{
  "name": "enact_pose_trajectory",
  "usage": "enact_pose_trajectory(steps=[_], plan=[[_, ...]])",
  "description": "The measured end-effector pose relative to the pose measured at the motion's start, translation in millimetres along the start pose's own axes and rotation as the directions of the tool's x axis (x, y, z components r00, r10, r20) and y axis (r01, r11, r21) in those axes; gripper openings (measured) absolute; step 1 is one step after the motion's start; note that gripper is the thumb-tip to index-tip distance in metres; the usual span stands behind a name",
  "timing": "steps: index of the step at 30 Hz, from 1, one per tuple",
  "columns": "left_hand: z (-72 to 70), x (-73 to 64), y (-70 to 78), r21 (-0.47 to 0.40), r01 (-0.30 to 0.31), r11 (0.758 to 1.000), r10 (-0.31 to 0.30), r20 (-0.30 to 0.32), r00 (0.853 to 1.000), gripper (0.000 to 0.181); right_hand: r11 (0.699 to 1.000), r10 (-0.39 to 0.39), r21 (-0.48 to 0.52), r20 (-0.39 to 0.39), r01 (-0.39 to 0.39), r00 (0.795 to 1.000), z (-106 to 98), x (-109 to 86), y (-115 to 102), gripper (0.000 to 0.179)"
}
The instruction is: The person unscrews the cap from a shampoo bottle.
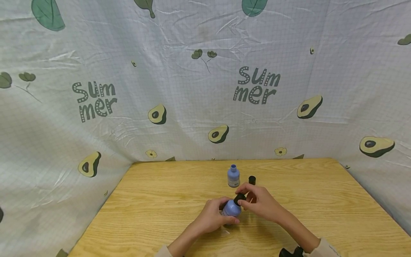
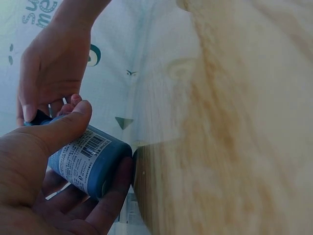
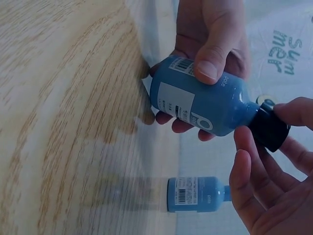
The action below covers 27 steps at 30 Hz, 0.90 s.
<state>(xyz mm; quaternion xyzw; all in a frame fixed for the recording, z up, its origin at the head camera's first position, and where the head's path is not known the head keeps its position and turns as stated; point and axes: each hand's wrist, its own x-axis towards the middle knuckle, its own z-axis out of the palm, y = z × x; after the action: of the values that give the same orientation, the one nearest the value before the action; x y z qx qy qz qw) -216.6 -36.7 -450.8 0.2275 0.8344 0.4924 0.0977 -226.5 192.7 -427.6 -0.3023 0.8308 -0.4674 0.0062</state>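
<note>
My left hand [image 1: 209, 216] grips a blue bottle [image 3: 198, 98] around its body, thumb on one side and fingers beneath. The bottle is tilted, its neck pointing toward my right hand [image 1: 262, 204]. At the neck is a black cap [image 3: 269, 128], which the right thumb and fingers pinch. In the left wrist view, a white label with a barcode [image 2: 93, 146] faces up, and the cap is mostly hidden. Behind both hands, a second blue bottle [image 1: 233, 177] stands upright with its neck uncovered. Beside it is another black cap [image 1: 252, 180], partly hidden by my right hand.
The wooden table [image 1: 167, 189] extends on both sides of the hands. A white cloth [image 1: 192, 89] printed with avocados and lettering hangs behind it and along its sides. A dark object [image 1: 291, 252] shows by the right sleeve at the bottom edge.
</note>
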Motion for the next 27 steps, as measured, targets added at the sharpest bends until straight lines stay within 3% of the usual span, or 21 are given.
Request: enact_pose_trajectory(steps=[4,11,21,27], plan=[[0.1,0.2,-0.2,-0.001,-0.002,1.0,0.002,-0.001,1.0,0.046,1.0,-0.006,-0.011,-0.01,0.005,1.0,0.7,0.0,0.1,0.027],[0.9,0.6,-0.1,-0.009,-0.005,1.0,0.005,-0.004,1.0,0.046,0.998,0.056,-0.002,-0.006,-0.056,0.998,1.0,0.4,1.2,0.029],[1.0,0.9,0.0,0.001,-0.005,1.0,0.005,-0.003,1.0,0.044,1.0,-0.003,0.017,0.023,0.003,1.0,-0.3,-0.4,0.5,0.025],[1.6,0.3,-0.8,0.003,-0.01,1.0,0.01,-0.011,1.0,0.046,0.999,0.036,0.009,-0.004,-0.035,0.999,-0.4,-0.1,0.0,0.028]])
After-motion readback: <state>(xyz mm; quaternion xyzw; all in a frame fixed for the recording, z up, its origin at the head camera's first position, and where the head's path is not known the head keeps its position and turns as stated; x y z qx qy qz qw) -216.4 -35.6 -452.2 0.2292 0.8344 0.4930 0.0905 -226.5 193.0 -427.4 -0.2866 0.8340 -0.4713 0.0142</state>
